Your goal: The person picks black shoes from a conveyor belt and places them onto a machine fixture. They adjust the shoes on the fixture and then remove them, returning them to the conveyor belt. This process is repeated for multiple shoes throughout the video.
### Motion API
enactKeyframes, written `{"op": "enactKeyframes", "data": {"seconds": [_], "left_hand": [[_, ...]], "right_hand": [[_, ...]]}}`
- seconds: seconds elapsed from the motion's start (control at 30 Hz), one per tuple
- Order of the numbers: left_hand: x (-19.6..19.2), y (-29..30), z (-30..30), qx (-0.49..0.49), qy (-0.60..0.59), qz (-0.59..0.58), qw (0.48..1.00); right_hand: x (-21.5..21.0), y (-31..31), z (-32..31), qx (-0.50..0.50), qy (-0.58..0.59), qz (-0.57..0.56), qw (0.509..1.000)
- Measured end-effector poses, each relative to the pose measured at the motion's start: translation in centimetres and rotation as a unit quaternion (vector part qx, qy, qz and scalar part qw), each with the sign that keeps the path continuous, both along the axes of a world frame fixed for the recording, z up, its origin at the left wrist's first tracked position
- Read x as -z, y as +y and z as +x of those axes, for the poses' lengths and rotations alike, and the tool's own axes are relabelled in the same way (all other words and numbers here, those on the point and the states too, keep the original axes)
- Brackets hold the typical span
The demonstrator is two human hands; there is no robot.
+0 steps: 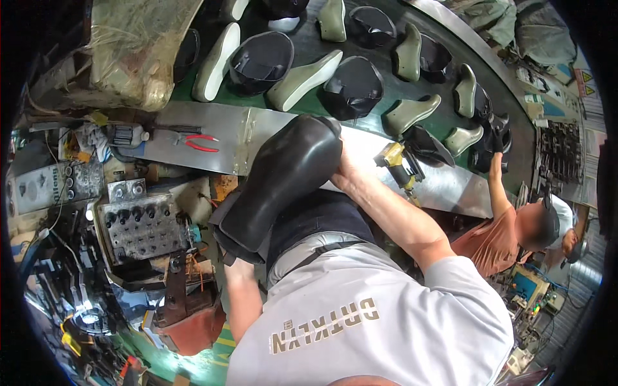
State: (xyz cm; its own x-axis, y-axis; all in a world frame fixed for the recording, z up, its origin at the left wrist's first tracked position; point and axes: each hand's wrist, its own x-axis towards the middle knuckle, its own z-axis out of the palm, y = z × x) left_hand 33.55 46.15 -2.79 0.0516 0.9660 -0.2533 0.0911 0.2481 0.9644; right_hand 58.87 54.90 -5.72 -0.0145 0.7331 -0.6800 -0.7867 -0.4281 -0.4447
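I hold a black leather boot upper on a last (277, 186) in front of my body, its toe pointing up toward the metal bench edge. My right hand (346, 172) grips it near the toe end, fingers hidden behind the leather. My left hand (237, 267) is under the heel end, mostly covered by the loose black leather, and supports it from below.
A green conveyor (302, 48) carries several grey-green lasts (304, 78) and black uppers (261, 61). Red-handled pliers (201, 143) and a yellow power tool (400, 164) lie on the metal shelf. A lasting machine (138, 225) stands at my left. Another person in an orange shirt (492, 241) works at my right.
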Motion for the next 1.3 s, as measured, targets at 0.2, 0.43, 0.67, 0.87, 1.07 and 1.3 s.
{"op": "enactKeyframes", "data": {"seconds": [0.2,0.43,0.67,0.87,1.07,1.3], "left_hand": [[1.7,-1.4,-0.4,-0.033,-0.003,-0.004,0.999],[-0.5,-0.9,0.9,-0.173,-0.292,-0.143,0.930],[2.9,-3.3,2.1,-0.210,-0.295,-0.209,0.908],[-0.1,-2.9,5.1,-0.001,-0.087,-0.103,0.991],[-2.5,-2.2,4.4,-0.078,-0.141,-0.101,0.982],[-3.2,-1.7,3.4,-0.281,-0.038,-0.057,0.957]], "right_hand": [[1.2,0.1,2.5,-0.099,-0.112,0.196,0.969],[-1.2,1.6,0.7,-0.055,-0.240,0.179,0.953],[-1.3,4.0,3.6,-0.067,-0.279,0.202,0.937],[-2.0,5.0,3.0,-0.210,-0.208,0.193,0.936],[-2.3,7.6,1.5,-0.294,-0.249,0.231,0.894],[-4.6,9.0,-6.9,-0.382,-0.058,0.266,0.883]]}}
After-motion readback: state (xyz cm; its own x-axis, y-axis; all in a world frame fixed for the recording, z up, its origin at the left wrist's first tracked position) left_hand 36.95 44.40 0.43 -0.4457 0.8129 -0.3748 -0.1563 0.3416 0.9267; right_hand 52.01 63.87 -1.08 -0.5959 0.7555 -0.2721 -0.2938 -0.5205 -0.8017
